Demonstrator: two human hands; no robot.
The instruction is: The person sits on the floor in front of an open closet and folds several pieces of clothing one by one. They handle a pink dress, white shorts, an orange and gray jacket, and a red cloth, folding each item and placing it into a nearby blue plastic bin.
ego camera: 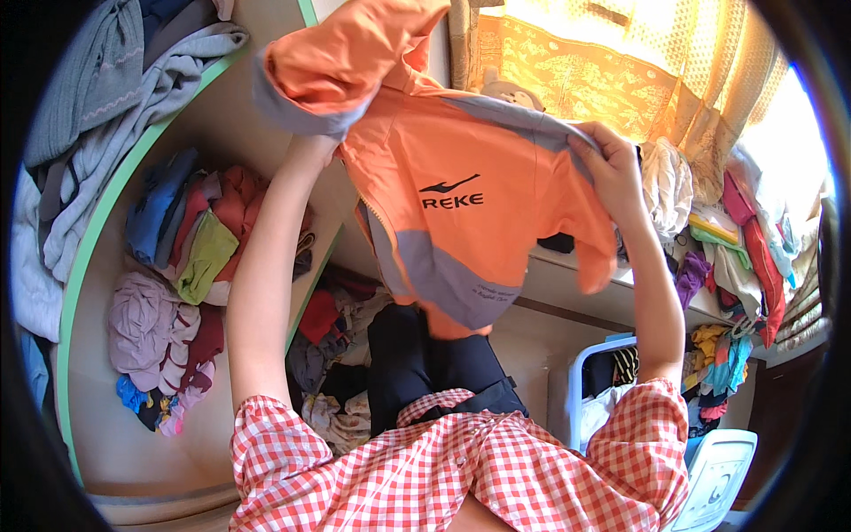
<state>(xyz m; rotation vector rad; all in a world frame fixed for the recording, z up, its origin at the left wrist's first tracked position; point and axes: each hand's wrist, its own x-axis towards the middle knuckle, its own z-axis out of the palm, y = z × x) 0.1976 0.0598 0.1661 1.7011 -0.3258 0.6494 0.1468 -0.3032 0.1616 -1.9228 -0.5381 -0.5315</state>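
An orange and grey zip-up jacket [472, 153] hangs in the air in front of me, its printed front panel facing up towards the camera. My right hand [608, 159] pinches the grey shoulder strip on the jacket's right side, thumb and fingers closed on the cloth. At the upper left my left hand [319, 151] is mostly hidden under the orange and grey folds; the wrist goes in beneath them, so its fingers cannot be seen. The open zip edge runs down the jacket's left side, and one sleeve dangles below my right hand.
Folded and crumpled clothes [209, 253] fill a green-edged shelf [100, 233] at left, with a grey knit [106, 93] above. More clothes lie low beside my legs [425, 352]. At right are a blue-rimmed bin [575, 399], a plastic lid [718, 479], and a clothes-covered ledge [592, 266] below yellow curtains [578, 73].
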